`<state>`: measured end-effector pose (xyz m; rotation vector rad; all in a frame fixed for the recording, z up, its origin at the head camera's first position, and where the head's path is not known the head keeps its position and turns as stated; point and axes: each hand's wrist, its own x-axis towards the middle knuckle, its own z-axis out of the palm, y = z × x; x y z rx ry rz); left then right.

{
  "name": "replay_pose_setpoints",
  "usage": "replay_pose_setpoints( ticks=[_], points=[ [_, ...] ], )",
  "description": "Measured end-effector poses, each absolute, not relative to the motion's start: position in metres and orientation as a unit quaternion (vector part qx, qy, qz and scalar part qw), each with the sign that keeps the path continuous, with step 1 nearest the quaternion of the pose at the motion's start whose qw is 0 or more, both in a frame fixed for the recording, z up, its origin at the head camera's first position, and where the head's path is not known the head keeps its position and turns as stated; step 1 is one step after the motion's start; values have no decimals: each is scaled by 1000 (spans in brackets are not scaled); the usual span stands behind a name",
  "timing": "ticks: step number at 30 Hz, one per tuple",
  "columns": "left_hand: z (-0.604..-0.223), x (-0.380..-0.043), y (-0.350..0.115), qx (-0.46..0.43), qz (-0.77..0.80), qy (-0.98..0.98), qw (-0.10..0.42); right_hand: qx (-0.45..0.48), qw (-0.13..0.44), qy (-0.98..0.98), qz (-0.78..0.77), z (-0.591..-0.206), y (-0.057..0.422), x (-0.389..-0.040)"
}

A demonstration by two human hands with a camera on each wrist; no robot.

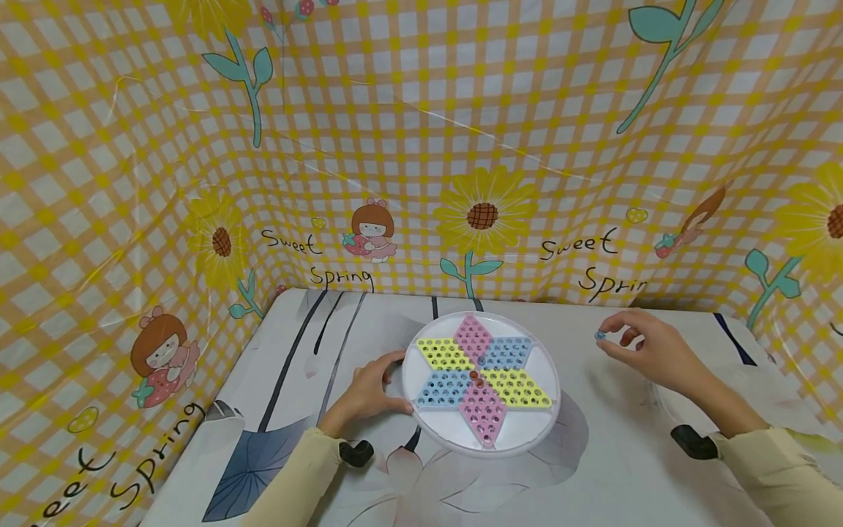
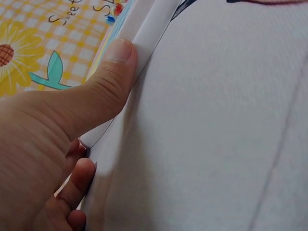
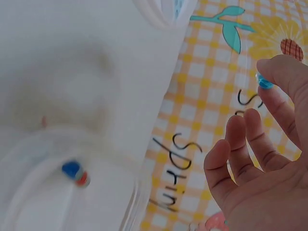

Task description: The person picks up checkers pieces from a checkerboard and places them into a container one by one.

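Note:
A round white Chinese checkers board [image 1: 421,424] lies on the table, its star of holes coloured pink, yellow and blue. My left hand [image 1: 364,393] holds its left edge; in the left wrist view the thumb [image 2: 113,79] lies along the white rim. Near the star's middle sit a blue marble [image 1: 481,361] and reddish marbles [image 1: 473,375]. To the right of the board, my right hand [image 1: 648,348] is raised above the table, pinching a blue marble [image 3: 264,81] between thumb and index finger. Its other fingers are loosely bent.
A clear container [image 3: 29,163] stands below my right forearm, with a blue marble [image 3: 71,169] and a red marble [image 3: 83,179] in it. A checked cloth [image 1: 421,161] closes off the table's back and sides. The table [image 1: 369,322] has a printed cover.

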<state>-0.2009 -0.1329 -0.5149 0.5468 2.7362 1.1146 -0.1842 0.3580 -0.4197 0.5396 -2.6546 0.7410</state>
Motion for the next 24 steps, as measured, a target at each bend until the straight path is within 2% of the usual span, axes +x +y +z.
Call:
replay_pose_setpoints(
  ticks=[24],
  points=[
    [-517,-201,-133,182,375,907,64,110,150,-941,282,-437,440,-147]
  ],
)
